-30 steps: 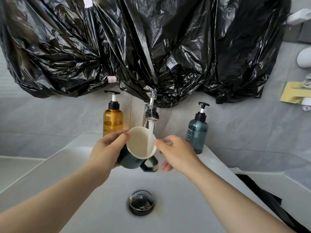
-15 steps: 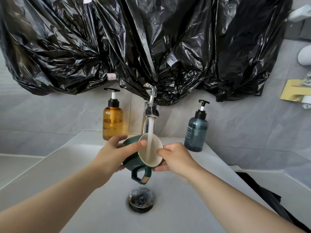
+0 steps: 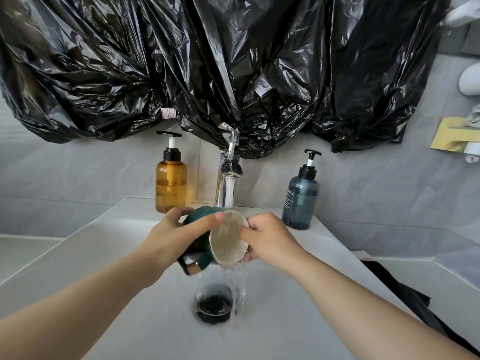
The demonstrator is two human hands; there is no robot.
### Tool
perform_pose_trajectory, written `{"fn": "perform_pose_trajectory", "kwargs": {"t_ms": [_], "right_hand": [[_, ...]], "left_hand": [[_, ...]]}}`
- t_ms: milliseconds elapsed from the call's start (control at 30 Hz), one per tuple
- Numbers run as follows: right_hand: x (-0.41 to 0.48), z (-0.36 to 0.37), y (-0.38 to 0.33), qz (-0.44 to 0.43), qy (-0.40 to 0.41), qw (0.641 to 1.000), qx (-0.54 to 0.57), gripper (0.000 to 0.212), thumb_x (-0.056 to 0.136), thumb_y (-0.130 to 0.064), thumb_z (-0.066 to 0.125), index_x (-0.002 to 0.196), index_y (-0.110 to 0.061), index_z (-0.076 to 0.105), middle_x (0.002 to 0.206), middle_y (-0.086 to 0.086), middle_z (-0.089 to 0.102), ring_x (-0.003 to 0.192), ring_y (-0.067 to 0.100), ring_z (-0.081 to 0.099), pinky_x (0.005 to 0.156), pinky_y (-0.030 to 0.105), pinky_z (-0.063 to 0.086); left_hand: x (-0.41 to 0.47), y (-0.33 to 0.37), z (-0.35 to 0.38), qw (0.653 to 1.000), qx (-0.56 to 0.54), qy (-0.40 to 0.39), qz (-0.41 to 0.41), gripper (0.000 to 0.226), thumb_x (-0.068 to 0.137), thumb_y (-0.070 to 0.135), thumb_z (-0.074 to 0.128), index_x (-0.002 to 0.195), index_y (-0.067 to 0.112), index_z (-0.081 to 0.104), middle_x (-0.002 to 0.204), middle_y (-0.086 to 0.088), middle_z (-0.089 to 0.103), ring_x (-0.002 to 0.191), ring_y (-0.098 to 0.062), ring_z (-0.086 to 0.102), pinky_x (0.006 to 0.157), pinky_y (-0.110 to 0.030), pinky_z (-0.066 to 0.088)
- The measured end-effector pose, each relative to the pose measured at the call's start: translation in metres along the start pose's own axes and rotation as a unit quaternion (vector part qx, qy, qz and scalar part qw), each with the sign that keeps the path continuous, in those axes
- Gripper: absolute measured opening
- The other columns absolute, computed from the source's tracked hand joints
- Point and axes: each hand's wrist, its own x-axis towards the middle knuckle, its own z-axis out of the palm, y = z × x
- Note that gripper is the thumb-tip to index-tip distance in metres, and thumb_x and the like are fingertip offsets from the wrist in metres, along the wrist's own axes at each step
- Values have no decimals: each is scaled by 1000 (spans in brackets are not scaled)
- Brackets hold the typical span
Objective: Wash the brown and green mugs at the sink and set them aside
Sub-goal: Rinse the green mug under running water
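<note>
Between the fingers of both hands, just under the running faucet (image 3: 228,175), is the green mug (image 3: 226,242), held over the sink basin (image 3: 104,255). Left hand (image 3: 171,235) grips the dark body, thumb laid along the side up to the rim; the handle points down, below the left fingers. Right hand (image 3: 267,237) pinches the opposite side of the rim, thumb on the cream inside, other fingers curled beneath. Change over the last second: the mug went from angled up and catching the stream to tipped on its side, mouth toward the wearer. Water now spills off the lower lip, just below the right fingers, toward the drain (image 3: 214,304). The right hand went from beside the rim to gripping it. Judgement: a fill-and-dump rinse, so the green mug is mid-wash and not ready to set aside. Brown mug not in view; its status cannot be told. Amber pump bottle (image 3: 171,188) stands beyond the left fingers, blue pump bottle (image 3: 301,201) beyond the right.
</note>
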Motion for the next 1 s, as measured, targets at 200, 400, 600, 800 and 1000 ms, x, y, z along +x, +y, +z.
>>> {"fn": "perform_pose_trajectory", "kwargs": {"t_ms": [200,400,600,800,1000], "right_hand": [[1,2,-3,123,-41,948,291,23,95,2,44,112,10,57,93,23,70,68,25,73,60,23,59],[4,-5,0,87,-78,987,111,27,95,-14,49,111,3,64,93,19,73,74,27,72,76,33,61],[4,-18,1,-13,-65,998,4,26,95,-21,60,109,0,65,94,12,71,65,18,72,67,29,61],[7,-35,6,-36,56,988,-137,17,88,-18,58,102,-17,67,89,4,72,62,20,72,69,43,61],[5,-36,4,-62,69,973,-210,20,89,-23,56,106,-19,67,91,5,74,66,18,72,73,40,59]], "left_hand": [[3,0,2,997,-76,-13,10,106,30,48,91,126,23,53,111,-6,70,89,-19,75,78,-39,61],[7,-8,1,995,-83,46,23,88,42,45,83,123,21,57,107,-9,69,88,-24,74,72,-38,63],[6,-2,-4,995,11,69,73,85,39,57,82,116,26,64,107,1,71,92,-21,71,78,-36,61],[2,13,-15,929,250,170,212,70,57,36,89,120,31,58,101,8,55,93,-14,55,66,-14,38],[-3,26,-28,826,386,283,298,84,56,29,89,133,22,56,105,2,39,99,-23,33,83,-31,31]]}}
